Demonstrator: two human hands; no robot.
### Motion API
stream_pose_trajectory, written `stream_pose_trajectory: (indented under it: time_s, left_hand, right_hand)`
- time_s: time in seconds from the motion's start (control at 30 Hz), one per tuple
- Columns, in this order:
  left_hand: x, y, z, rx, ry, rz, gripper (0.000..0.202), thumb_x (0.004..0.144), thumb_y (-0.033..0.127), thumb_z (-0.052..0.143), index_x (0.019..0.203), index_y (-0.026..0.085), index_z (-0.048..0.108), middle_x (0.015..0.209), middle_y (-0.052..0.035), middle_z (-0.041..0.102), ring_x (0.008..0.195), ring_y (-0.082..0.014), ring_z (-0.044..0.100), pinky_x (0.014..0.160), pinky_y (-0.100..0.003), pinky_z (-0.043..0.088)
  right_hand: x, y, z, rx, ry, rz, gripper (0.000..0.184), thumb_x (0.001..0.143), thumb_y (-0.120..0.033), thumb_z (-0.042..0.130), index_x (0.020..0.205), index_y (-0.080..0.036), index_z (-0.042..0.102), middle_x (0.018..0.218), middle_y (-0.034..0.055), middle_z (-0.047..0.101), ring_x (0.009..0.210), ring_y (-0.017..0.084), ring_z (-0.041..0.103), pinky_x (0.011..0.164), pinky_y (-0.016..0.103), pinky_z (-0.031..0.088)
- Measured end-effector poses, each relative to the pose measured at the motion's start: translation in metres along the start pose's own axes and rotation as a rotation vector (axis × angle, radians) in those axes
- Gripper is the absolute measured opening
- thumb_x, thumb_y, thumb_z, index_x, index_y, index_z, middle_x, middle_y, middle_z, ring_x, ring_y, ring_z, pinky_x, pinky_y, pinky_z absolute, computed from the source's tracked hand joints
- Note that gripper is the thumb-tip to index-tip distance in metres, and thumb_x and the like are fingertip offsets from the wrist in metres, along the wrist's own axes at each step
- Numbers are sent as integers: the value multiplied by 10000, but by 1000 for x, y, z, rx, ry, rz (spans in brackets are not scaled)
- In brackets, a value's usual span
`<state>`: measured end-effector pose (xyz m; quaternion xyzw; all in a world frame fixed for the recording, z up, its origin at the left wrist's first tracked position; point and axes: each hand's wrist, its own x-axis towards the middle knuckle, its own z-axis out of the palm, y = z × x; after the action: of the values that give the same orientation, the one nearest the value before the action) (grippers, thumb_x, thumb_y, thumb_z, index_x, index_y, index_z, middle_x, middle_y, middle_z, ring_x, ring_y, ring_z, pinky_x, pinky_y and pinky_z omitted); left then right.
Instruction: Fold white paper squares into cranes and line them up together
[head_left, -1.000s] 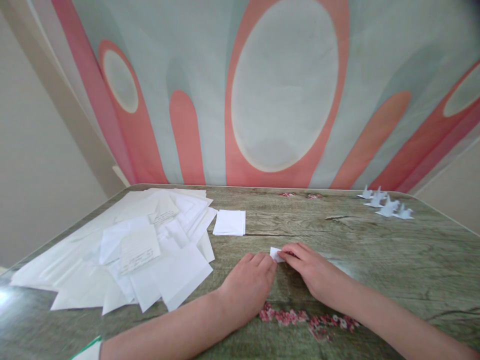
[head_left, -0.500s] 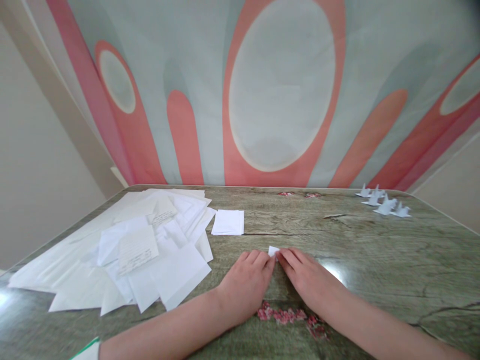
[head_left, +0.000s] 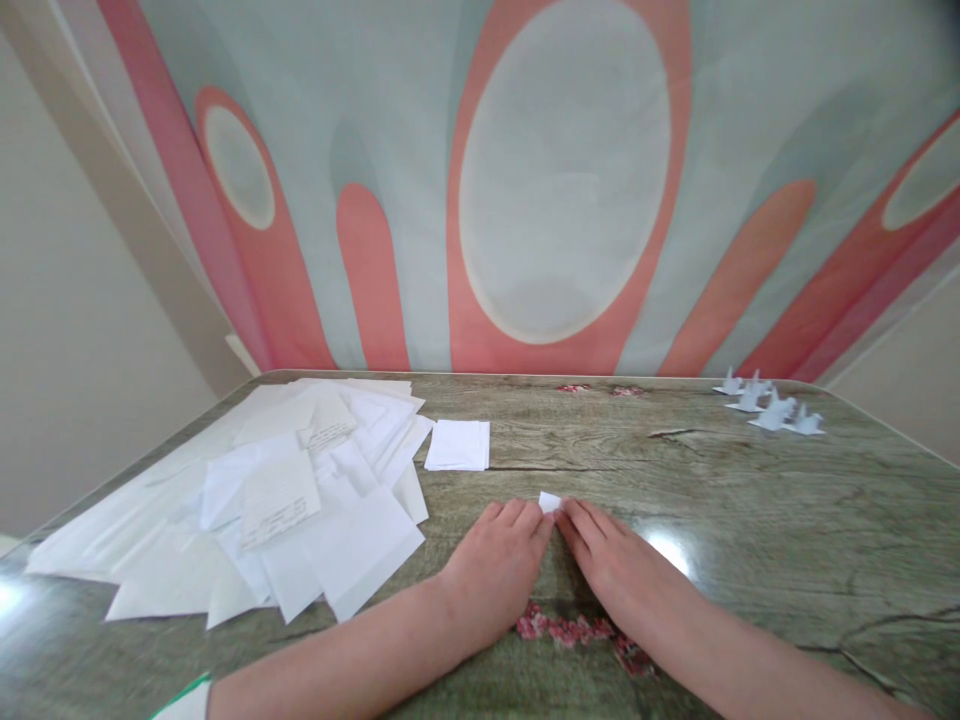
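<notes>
1. A small white folded piece of paper [head_left: 550,501] lies flat on the grey-green wood-grain table [head_left: 750,500], only its far corner showing past the fingertips.
2. The left hand [head_left: 495,570] and right hand [head_left: 611,562] lie palm-down, fingers together, pressing the paper from either side; neither grasps it.
3. A small stack of white square sheets [head_left: 458,445] sits beyond, a loose heap of white papers [head_left: 255,500] lies left, and little white folded paper figures [head_left: 772,410] stand far right.
</notes>
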<state>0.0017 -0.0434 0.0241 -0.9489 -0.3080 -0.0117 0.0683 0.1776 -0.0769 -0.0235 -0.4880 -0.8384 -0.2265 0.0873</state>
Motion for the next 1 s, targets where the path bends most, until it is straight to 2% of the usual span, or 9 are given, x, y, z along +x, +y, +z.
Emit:
stream_pose_trajectory:
  time_s: [0.2, 0.37, 0.6, 0.7, 0.77, 0.83, 0.9, 1.0]
  left_hand:
    - [1, 1, -1, 16, 4, 8, 327, 837, 144, 417, 1156, 110, 478, 962, -77, 520, 892, -224, 476, 758, -347, 423]
    - [1, 1, -1, 15, -6, 14, 343, 847, 152, 402, 1181, 107, 465, 972, -76, 521, 894, -225, 479, 754, -354, 436]
    - [-1, 0, -3, -8, -33, -21, 390, 850, 155, 395, 1238, 131, 426, 1034, -94, 518, 966, -235, 475, 797, -353, 428]
    - [-2, -1, -3, -26, -38, -34, 390, 848, 166, 404, 1237, 158, 426, 1060, -94, 509, 990, -237, 466, 820, -359, 421]
    - [-2, -1, -2, -35, -37, -42, 393, 844, 173, 416, 1237, 172, 426, 1080, -96, 501, 1005, -242, 459, 830, -368, 418]
    - [-2, -1, -2, -38, -36, -47, 391, 843, 173, 418, 1234, 177, 430, 1089, -99, 498, 1020, -246, 451, 833, -373, 416]
    - [-1, 0, -1, -36, -39, -47, 386, 846, 170, 407, 1232, 166, 433, 1081, -104, 501, 1024, -252, 449, 827, -377, 420]
    - [-1, 2, 0, -29, -51, -54, 396, 851, 172, 390, 1245, 145, 424, 1060, -107, 510, 1009, -261, 456, 815, -388, 427]
  right_hand:
    - [-1, -3, 2, -28, -34, 19, 445, 727, 60, 325, 1102, -21, 551, 1155, 199, 568, 1053, 280, 547, 847, 386, 517]
    - [-1, 0, 2, 2, -50, 56, 442, 722, 72, 348, 1097, -42, 552, 1148, 195, 571, 1038, 271, 560, 870, 374, 502]
    - [3, 7, -6, 103, -109, 55, 429, 719, 68, 367, 1063, -78, 578, 1111, 187, 584, 1010, 286, 569, 822, 404, 508]
    - [8, 19, -15, 170, -185, 42, 385, 735, 45, 417, 1036, -106, 604, 1054, 153, 611, 950, 265, 589, 797, 397, 500]
    - [13, 30, -22, 283, -226, 31, 370, 752, 19, 439, 1022, -164, 614, 1018, 94, 622, 923, 235, 588, 803, 381, 482]
    - [18, 40, -25, 445, -215, 120, 290, 795, -34, 443, 951, -198, 624, 940, 52, 623, 865, 186, 589, 796, 333, 468]
    - [21, 46, -22, 553, -166, 300, 149, 841, -169, 475, 891, -181, 614, 883, 49, 600, 820, 174, 580, 756, 312, 466]
    - [24, 46, -10, 691, -142, 407, 113, 815, -278, 538, 827, -183, 599, 852, 35, 569, 778, 162, 570, 703, 289, 459]
